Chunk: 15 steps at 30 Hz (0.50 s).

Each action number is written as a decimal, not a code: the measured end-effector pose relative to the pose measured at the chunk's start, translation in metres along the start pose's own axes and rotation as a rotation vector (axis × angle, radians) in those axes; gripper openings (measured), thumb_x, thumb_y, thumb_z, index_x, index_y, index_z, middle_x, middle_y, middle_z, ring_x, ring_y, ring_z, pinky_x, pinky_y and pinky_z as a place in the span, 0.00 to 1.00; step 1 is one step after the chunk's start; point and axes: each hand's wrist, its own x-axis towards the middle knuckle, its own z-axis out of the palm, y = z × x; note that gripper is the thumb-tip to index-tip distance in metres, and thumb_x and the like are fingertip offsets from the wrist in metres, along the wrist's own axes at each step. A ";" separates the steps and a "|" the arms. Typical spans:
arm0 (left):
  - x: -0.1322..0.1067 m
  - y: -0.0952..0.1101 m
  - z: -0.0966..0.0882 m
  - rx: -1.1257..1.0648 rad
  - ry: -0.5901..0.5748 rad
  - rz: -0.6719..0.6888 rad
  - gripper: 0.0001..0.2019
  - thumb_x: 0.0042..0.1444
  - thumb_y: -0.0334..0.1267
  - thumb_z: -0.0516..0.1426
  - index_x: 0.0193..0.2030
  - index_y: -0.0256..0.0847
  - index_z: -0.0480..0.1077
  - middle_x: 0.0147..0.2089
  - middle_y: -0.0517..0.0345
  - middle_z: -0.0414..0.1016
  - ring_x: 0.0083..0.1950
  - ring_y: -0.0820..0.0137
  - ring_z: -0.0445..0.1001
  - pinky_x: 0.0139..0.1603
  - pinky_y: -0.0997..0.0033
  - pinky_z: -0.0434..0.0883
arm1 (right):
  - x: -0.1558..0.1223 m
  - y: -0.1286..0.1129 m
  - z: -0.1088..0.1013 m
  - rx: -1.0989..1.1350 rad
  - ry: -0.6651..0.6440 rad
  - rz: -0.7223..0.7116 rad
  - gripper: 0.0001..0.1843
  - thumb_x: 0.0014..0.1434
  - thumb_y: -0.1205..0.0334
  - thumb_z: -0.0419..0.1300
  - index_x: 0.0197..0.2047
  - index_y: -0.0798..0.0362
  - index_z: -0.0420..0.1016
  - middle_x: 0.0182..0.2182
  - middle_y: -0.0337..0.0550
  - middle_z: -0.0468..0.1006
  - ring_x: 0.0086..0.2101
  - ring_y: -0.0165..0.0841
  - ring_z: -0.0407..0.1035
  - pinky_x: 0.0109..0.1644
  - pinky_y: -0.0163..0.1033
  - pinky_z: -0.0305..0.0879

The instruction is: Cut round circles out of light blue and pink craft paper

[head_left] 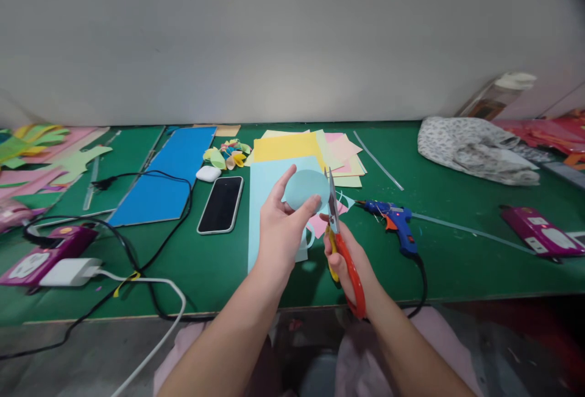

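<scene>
Between thumb and fingers, my left hand (286, 226) pinches a rounded piece of light blue paper (304, 188). My right hand (350, 253) is wrapped round a pair of scissors (350, 269) with red and yellow handles. Their blades point up and away, right at the paper's right edge. Under my hands lies a larger light blue sheet (265, 202), partly covered by my left hand. Small blue and pink offcuts (319, 226) lie on the table beneath the scissors.
A blue glue gun (393, 217) lies right of my hands, its cord dropping over the front edge. Coloured paper (287, 147) is stacked behind. To the left are a phone (221, 205), a white case (208, 174), paper petals (228, 154), a blue board (167, 171) and a power strip (50, 253) with cables.
</scene>
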 end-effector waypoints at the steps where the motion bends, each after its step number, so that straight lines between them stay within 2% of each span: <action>1: 0.000 0.001 0.000 -0.010 0.005 0.001 0.34 0.45 0.39 0.64 0.61 0.50 0.63 0.19 0.73 0.45 0.19 0.81 0.50 0.26 0.76 0.69 | 0.000 0.000 0.000 -0.004 0.002 -0.001 0.46 0.49 0.27 0.51 0.59 0.52 0.60 0.26 0.34 0.59 0.22 0.26 0.51 0.21 0.32 0.50; 8: 0.001 0.003 0.000 -0.036 0.018 0.010 0.34 0.44 0.38 0.64 0.61 0.48 0.64 0.18 0.73 0.45 0.20 0.80 0.51 0.28 0.74 0.70 | 0.000 -0.002 -0.001 -0.039 -0.008 0.010 0.47 0.48 0.25 0.49 0.59 0.53 0.60 0.26 0.36 0.60 0.25 0.29 0.53 0.25 0.34 0.52; 15: 0.002 0.001 -0.002 -0.037 0.031 0.041 0.33 0.45 0.40 0.64 0.61 0.48 0.64 0.19 0.72 0.44 0.21 0.79 0.51 0.30 0.73 0.71 | 0.001 0.003 -0.001 -0.004 -0.006 0.020 0.46 0.48 0.26 0.51 0.59 0.52 0.61 0.26 0.35 0.60 0.22 0.26 0.51 0.22 0.32 0.50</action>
